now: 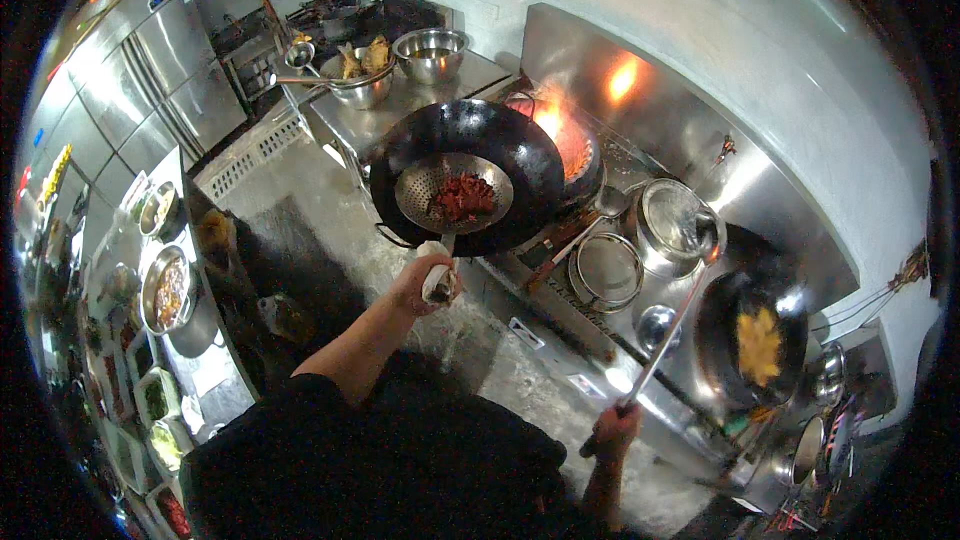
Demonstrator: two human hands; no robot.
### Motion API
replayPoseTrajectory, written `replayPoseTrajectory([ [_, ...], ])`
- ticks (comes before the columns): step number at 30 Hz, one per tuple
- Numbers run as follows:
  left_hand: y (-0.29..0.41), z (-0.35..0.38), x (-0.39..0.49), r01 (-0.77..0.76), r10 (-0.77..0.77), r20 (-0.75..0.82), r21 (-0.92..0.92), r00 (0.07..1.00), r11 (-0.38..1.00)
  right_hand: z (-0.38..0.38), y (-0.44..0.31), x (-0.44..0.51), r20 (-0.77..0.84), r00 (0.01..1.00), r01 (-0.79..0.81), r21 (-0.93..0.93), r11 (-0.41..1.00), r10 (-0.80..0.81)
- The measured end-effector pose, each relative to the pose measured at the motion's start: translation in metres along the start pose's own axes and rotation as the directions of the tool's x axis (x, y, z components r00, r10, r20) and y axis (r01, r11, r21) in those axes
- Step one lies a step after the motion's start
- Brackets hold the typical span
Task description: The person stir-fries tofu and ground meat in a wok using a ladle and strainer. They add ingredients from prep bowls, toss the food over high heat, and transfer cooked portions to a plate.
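Note:
My left hand (pixel 429 286) grips a pale cloth (pixel 436 275) wrapped round a handle in front of a large black wok (pixel 472 116). Over the wok's hollow lies a perforated metal strainer (pixel 412 191) with dark red pieces of food (pixel 465 196). The handle leads to the strainer; whether my hand also holds the wok cannot be told. On the right, my right hand (pixel 618 426) is closed round the dark grip of a long-handled metal ladle (pixel 664 341). Its far end reaches a metal pot (pixel 671 229) of clear liquid.
Flames burn in a stove burner (pixel 574 142) behind the wok. A second wok (pixel 716 345) with yellowish food stands right. A round sieve (pixel 606 272) and another ladle (pixel 611 202) lie between. Steel bowls (pixel 431 56) stand at the back; a counter (pixel 225 360) with food containers runs along the left.

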State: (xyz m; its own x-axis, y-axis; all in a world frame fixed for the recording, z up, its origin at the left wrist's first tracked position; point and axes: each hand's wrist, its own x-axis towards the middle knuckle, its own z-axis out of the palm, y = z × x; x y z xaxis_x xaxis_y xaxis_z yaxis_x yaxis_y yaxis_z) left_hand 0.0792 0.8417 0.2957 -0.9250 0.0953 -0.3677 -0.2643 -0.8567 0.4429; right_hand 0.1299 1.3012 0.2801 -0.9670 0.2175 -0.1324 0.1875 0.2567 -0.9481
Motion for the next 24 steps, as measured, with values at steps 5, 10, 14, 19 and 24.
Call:
replayPoseTrajectory([
  [5,0.004,-0.01,0.026,0.023,-0.043,-0.171,-0.118,0.984,0.993,0.023,-0.051,-0.008,0.232,0.972,-0.056,0.108,0.993,0.03],
  [10,-0.014,-0.01,-0.003,-0.043,0.086,-0.368,0.125,0.926,0.991,0.047,-0.105,-0.002,0.354,0.935,-0.019,0.024,1.0,0.009],
  [14,-0.042,-0.027,-0.069,-0.095,0.208,-0.668,0.202,0.715,0.975,0.069,-0.124,0.003,0.474,0.88,0.033,-0.111,0.993,0.024],
  [19,-0.069,-0.095,-0.118,0.024,0.164,-0.718,0.244,0.676,0.969,0.111,-0.132,0.028,0.703,0.699,0.322,-0.143,0.936,-0.133],
  [24,-0.089,-0.138,-0.147,-0.01,0.192,-0.724,0.248,0.663,0.969,0.168,-0.153,0.082,0.877,0.48,0.321,-0.185,0.929,0.009],
])
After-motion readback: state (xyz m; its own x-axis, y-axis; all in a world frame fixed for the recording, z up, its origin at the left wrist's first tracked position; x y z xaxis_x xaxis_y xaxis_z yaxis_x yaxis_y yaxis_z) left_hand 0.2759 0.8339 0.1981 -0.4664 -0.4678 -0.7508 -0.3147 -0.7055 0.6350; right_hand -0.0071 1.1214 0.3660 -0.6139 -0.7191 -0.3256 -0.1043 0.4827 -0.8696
